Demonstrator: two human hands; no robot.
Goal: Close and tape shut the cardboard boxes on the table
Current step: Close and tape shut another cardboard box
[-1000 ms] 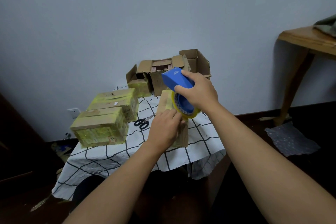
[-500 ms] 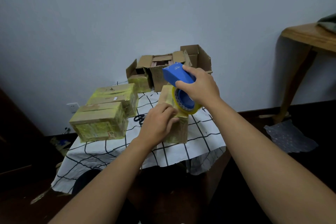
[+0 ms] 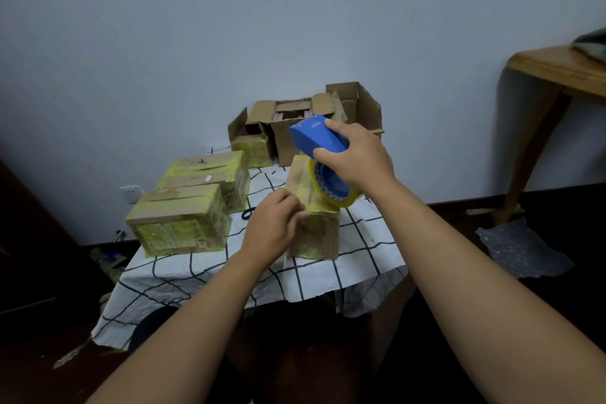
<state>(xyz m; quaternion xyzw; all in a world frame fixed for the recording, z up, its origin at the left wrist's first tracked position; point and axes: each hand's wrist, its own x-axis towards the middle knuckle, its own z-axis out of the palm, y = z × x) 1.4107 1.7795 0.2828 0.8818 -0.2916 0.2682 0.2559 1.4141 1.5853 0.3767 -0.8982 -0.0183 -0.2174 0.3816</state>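
The small brown cardboard box wrapped in yellowish clear tape [image 3: 314, 226] stands near the front edge of the desk [image 3: 203, 275], on its white cloth with black grid lines. The left hand [image 3: 273, 228] rests against the box's near left top corner, fingers curled and pressing the tape end down there. The right hand [image 3: 355, 159] grips the blue plastic tape dispenser [image 3: 316, 138] from above; its yellow-rimmed roll of clear tape [image 3: 331, 190] sits on the box's top right edge.

The likely trouble: if the left hand lets go too soon, the tape end may lift and the strip wrinkle or stick to itself. A hard pull on the dispenser could also slide or tip this light box, which stands close to the desk's edge.

So the box lies between the two hands, the left at its near corner, the right just above it.

To the left, two taped cardboard boxes [image 3: 183, 216] stand together. Behind, against the wall, open cardboard boxes [image 3: 295, 121] with raised flaps wait unsealed. Black scissors [image 3: 246, 214] peek out beside the left hand.
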